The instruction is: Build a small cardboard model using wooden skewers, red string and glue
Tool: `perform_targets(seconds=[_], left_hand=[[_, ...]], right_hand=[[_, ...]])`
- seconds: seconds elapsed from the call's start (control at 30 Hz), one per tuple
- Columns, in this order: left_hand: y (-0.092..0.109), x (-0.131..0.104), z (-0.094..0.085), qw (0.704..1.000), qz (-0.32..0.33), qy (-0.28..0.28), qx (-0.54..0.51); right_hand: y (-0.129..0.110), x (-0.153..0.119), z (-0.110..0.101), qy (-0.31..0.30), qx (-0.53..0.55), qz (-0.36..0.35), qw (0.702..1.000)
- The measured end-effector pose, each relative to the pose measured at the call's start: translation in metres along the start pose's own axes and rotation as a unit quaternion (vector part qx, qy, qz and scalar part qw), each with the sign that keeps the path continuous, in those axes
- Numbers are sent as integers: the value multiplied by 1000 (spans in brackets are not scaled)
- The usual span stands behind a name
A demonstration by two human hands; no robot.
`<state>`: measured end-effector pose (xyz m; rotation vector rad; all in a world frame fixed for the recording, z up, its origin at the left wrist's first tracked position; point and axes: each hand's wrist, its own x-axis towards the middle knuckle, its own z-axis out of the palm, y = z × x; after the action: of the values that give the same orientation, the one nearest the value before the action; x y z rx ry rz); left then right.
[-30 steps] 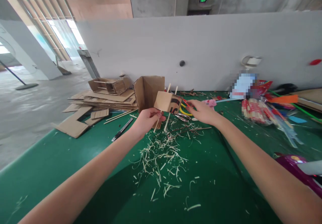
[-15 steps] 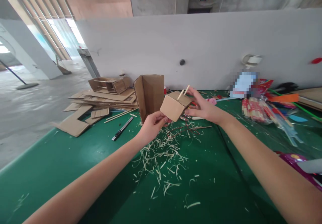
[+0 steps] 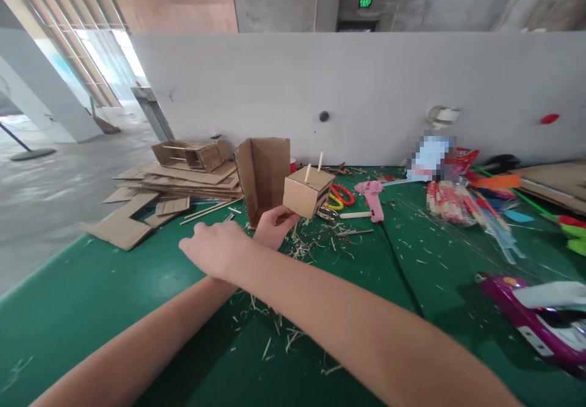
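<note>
My left hand (image 3: 273,227) is closed on the lower edge of a small cardboard box (image 3: 300,198), held up above the table. Two wooden sticks (image 3: 307,172) stand up from the box's top. My right hand (image 3: 215,247) has crossed over my left forearm and is over the left part of the table, back of the hand toward me. Its fingers point down and are mostly hidden, so their grip does not show. Just beyond it, one end of a utility knife (image 3: 229,216) peeks out. An upright folded cardboard piece (image 3: 270,175) stands behind my left hand.
Cut cardboard sheets (image 3: 183,178) are stacked at the left. Wood shavings (image 3: 302,248) litter the green table (image 3: 151,279). A pink glue gun (image 3: 373,199), scissors (image 3: 343,196), bundled sticks (image 3: 444,201) and a purple device (image 3: 517,309) lie to the right.
My right hand has left the box and swung left across my left arm to the utility knife's spot, covering most of it. My left hand still holds the box. The view has shifted slightly.
</note>
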<state>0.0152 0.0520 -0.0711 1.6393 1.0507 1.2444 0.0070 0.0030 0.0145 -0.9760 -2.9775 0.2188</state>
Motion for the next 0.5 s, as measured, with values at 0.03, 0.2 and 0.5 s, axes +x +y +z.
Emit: perform_targets(seconds=[0.03, 0.2, 0.5], left_hand=[[1, 0, -1, 1000, 0, -3, 4], [6, -1, -8, 1000, -6, 1, 18], [3, 0, -9, 1000, -7, 2, 23]], right_hand=[[2, 16, 5, -34, -2, 20, 999], [17, 50, 23, -41, -3, 21, 999], [-9, -12, 5, 276, -86, -142, 947]])
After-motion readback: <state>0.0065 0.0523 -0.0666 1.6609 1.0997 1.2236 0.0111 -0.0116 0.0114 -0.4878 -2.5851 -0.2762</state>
